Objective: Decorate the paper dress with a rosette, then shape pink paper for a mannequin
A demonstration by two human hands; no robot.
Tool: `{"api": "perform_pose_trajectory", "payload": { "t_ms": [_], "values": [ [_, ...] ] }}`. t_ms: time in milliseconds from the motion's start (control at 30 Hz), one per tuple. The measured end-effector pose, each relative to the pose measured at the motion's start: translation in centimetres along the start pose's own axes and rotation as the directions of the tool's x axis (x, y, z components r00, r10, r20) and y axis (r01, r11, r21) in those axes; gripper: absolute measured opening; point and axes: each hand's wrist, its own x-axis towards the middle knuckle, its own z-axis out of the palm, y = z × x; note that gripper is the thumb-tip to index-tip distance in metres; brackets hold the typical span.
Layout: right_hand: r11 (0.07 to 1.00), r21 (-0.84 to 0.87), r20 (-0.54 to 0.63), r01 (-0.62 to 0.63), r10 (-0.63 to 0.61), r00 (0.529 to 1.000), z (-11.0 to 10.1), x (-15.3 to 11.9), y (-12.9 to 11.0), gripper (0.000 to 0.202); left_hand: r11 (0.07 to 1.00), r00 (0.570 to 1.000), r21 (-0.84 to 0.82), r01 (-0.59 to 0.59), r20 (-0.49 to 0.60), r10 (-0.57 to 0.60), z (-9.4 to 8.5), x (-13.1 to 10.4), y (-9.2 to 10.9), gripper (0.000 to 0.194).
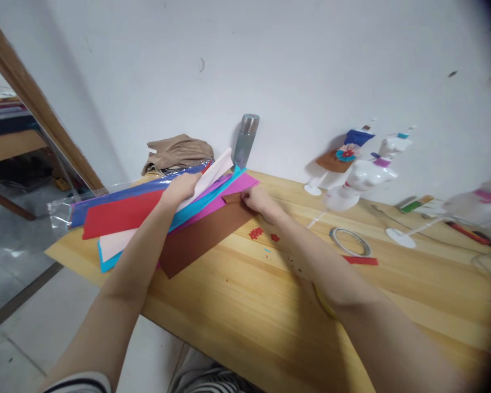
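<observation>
Spanning the lower view: table [245, 322], pale wood. On it, sheets, overlapping: brown sheet [196, 239] nearest; magenta sheet [239, 188], blue sheet [196, 203], pink sheet [213, 177] and red sheet [123, 214] beyond, toward 11 o'clock. Clock taken from the sheets:

- Forms [370, 176], white, 2 to 3 o'clock; one dressed in blue and brown.
- Cloth [180, 153], tan, 12 o'clock.
- Flask [245, 142], grey, upright, 1 o'clock.
- Left hand [183, 188], fingers curled round the raised pink sheet; thumb hidden.
- Right hand [256, 199], fingers closed, pinching the brown sheet's turned-over far corner.
- Tape roll [334, 236], 3 o'clock.
- Strip [364, 261], red, just beside it.
- Cutouts [256, 233], small, red, 3 o'clock.
</observation>
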Motion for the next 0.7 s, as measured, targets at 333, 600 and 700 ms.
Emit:
{"api": "perform_pose_trajectory", "payload": {
  "t_ms": [333,600,700],
  "values": [
    [0.998,-0.038,-0.001,0.052,-0.052,0.999,-0.1,1.8,-3.4,0.048,0.991,0.989,-0.135,-0.016,0.143,0.036,0.5,-0.6,2.1,0.101],
    [0.998,0.055,0.008,0.026,-0.027,1.000,0.1,2.5,-3.7,0.039,0.995,0.989,-0.093,-0.020,0.142,0.033,2.5,0.7,2.5,0.041],
    [0.996,0.083,0.002,0.013,-0.014,1.000,-0.3,1.6,-3.0,0.028,0.983,0.999,-0.182,-0.003,0.046,0.012,2.3,1.2,1.0,0.031]
  ]
}}
